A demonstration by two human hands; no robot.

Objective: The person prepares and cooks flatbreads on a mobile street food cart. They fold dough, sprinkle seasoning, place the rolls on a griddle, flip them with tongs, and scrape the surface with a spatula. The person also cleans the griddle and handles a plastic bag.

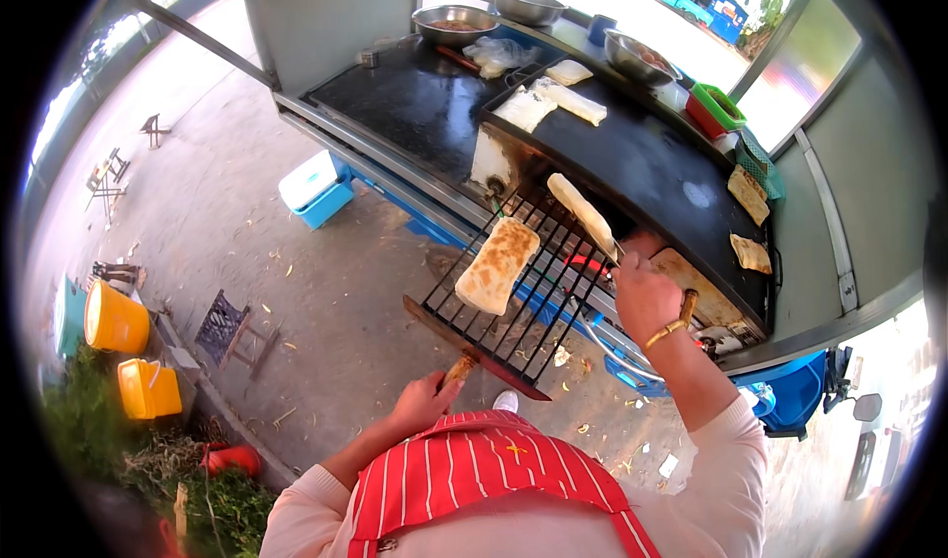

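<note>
My left hand (426, 404) grips the wooden handle (462, 369) of a black wire grill rack (544, 321), drawn out from the opening under a griddle. A browned rectangular flatbread (498, 265) lies on the rack. Beside it, a paler flatbread (581, 206) stands tilted, seen nearly edge-on. My right hand (646, 295) holds a thin metal utensil (618, 250) against this paler bread's near end; most of the utensil is hidden by the fingers. On the black griddle (652, 154) above rest pale dough pieces (569, 100) at the far left and browned flatbreads (748, 195) at the right.
A dark worktop (407, 95) adjoins the griddle on the left. Steel bowls (453, 26), one of eggs (641, 58), line the back beside a green-and-red basket (715, 110). A blue cooler box (317, 189) and a folding stool (231, 328) stand on the ground at left.
</note>
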